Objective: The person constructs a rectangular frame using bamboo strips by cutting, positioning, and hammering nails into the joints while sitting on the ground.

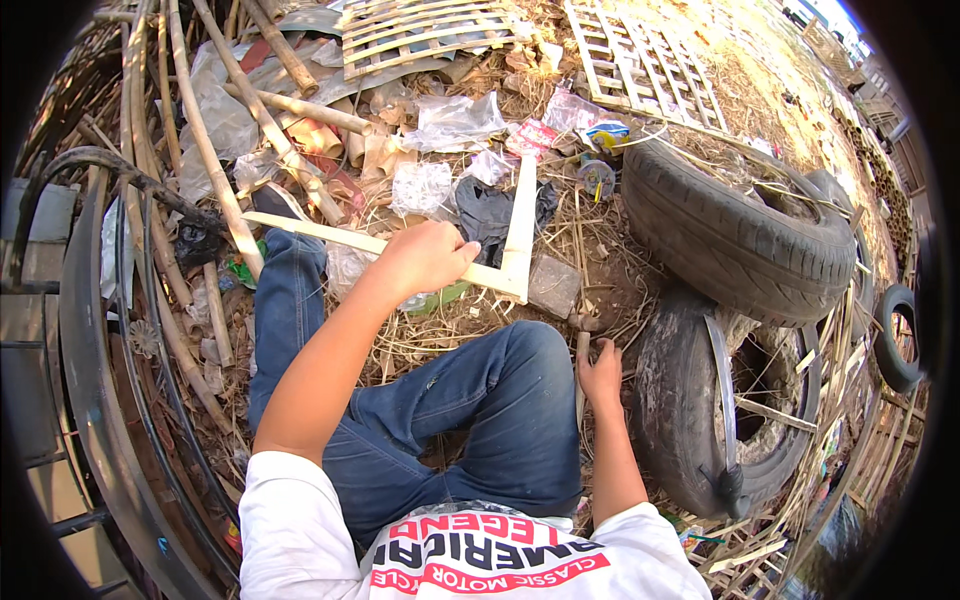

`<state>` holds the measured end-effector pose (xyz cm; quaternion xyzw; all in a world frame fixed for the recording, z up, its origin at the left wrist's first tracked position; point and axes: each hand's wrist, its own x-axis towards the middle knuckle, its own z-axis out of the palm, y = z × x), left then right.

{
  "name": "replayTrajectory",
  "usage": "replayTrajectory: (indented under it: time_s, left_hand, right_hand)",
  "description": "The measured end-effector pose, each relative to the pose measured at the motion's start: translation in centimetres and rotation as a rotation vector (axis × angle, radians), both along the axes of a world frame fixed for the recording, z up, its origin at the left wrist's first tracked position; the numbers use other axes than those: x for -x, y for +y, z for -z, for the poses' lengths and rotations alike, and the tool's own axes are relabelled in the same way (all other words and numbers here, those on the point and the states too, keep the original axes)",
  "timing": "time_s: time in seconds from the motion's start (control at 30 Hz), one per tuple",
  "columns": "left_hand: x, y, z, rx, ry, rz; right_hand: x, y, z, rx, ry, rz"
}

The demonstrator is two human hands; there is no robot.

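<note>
The left hand [425,255] has its fingers wrapped around a pale wooden strip [330,235], holding it near the corner where it meets a second strip [520,225]. Together the two make an L-shaped frame. The held strip runs long from that corner out to the person's left, over the blue-trousered knee [290,290]; the second strip rises from the corner away from the person, toward the black cloth [490,215] and plastic bags [455,120].

The right hand [600,375] is lower, just on the near side of the corner and well apart from it, beside the raised right knee [520,380]. Its fingers close around a thin upright stick or handle [582,350]; what sits at its end I cannot tell. The frame's corner lies up and slightly left of this hand, past the grey stone block [553,287]. Two old tyres [740,240] lie right of the corner.
</note>
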<state>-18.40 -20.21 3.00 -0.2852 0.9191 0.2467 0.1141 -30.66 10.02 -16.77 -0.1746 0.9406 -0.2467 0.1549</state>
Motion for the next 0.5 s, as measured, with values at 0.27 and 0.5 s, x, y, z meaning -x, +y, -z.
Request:
replayTrajectory:
  time_s: [0.27, 0.5]
  left_hand:
    - [-8.1, 2.8, -0.9, -0.03, 0.13, 0.104]
    - [-12.0, 3.2, -1.1, 0.23, 0.41, 0.313]
  right_hand:
    - [-2.6, -8.6, -9.3, 0.71, -0.862, 0.03]
    - [-5.9, -10.3, -10.1, 1.008, -1.09, -0.058]
